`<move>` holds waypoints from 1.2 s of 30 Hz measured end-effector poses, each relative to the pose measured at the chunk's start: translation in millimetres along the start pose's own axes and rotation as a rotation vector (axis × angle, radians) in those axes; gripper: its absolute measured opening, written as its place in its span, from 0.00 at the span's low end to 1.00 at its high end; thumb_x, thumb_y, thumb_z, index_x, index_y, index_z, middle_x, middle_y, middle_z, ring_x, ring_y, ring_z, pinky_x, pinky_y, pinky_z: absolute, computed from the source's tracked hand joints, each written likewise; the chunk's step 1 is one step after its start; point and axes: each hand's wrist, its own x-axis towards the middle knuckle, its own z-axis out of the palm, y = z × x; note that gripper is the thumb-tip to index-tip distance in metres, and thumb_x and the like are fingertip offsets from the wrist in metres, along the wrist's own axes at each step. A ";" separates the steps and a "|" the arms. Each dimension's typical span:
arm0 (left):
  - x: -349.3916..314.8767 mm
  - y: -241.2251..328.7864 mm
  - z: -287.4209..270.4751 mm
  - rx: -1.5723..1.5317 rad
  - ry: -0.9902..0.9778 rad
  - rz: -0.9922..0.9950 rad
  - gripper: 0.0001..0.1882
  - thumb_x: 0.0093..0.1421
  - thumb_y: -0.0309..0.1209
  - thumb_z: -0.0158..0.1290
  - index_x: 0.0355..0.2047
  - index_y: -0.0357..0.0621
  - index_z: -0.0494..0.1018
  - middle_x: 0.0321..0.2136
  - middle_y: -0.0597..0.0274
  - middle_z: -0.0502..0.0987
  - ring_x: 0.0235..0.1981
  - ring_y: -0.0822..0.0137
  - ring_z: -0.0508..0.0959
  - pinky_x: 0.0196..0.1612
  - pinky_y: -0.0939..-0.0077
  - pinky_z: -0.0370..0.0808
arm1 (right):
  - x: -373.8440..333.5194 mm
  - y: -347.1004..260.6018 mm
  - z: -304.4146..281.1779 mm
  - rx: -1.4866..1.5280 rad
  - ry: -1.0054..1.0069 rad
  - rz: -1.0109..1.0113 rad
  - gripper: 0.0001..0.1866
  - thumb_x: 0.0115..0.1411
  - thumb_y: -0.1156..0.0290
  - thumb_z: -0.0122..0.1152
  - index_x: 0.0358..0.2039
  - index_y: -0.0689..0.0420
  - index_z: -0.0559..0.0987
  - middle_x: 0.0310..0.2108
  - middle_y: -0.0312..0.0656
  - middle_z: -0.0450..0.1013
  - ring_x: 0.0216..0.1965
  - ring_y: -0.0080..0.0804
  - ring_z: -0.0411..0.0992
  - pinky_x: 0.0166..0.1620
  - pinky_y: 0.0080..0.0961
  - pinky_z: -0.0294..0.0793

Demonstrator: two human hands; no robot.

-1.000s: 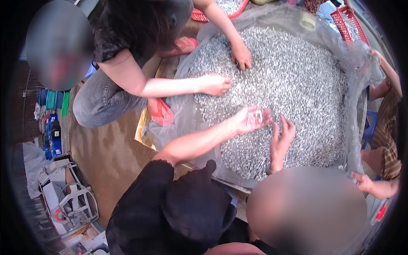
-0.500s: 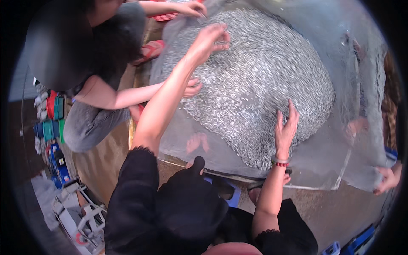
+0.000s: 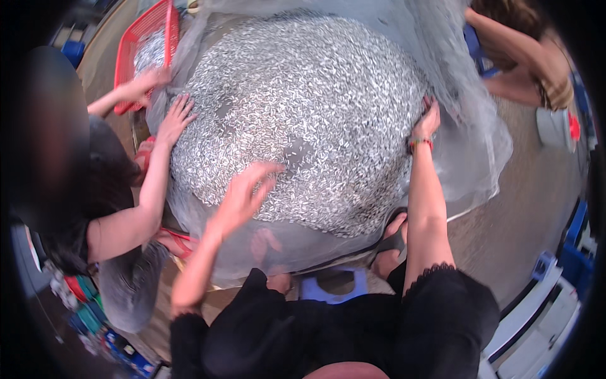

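Step looks like working thru the pile by hand; next move prob. calls for light, loose fingers. Big grey mesh sheet (image 3: pixel 470 155), thin + creased; on it, broad grainy mound of tiny silvery fish (image 3: pixel 334 95). Hands well apart: L hand (image 3: pixel 243 192) over near side, fingers spread, nothing held; R hand (image 3: pixel 427 120) at right edge, grip can't tell.

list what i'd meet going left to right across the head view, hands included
Red plastic slotted basket → wearer's bare left hand → blue plastic stool → wearer's bare right hand → pale grey round container with a red part.
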 end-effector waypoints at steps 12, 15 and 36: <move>-95.5 -20.4 14.8 -0.620 0.461 -0.472 0.07 0.60 0.24 0.48 0.36 0.34 0.73 0.30 0.63 0.75 0.31 0.76 0.72 0.38 0.82 0.69 | -100.2 10.5 81.4 -0.630 -0.279 -0.080 0.32 0.61 0.48 0.40 0.51 0.66 0.66 0.47 0.59 0.67 0.49 0.54 0.65 0.52 0.38 0.63; -90.2 -1.0 7.1 -0.562 0.472 -0.411 0.07 0.60 0.23 0.47 0.36 0.34 0.72 0.30 0.63 0.75 0.31 0.76 0.72 0.38 0.82 0.69 | -168.8 -31.7 128.8 -0.783 -0.563 -0.025 0.30 0.59 0.48 0.43 0.53 0.57 0.66 0.45 0.60 0.68 0.46 0.55 0.67 0.51 0.39 0.65; -129.6 -38.9 33.1 -0.544 0.513 -0.496 0.08 0.61 0.25 0.48 0.39 0.35 0.72 0.33 0.62 0.75 0.34 0.74 0.73 0.40 0.80 0.71 | -101.9 34.6 -43.0 -0.815 0.319 -0.451 0.18 0.59 0.62 0.43 0.30 0.65 0.75 0.29 0.52 0.71 0.35 0.48 0.68 0.41 0.38 0.65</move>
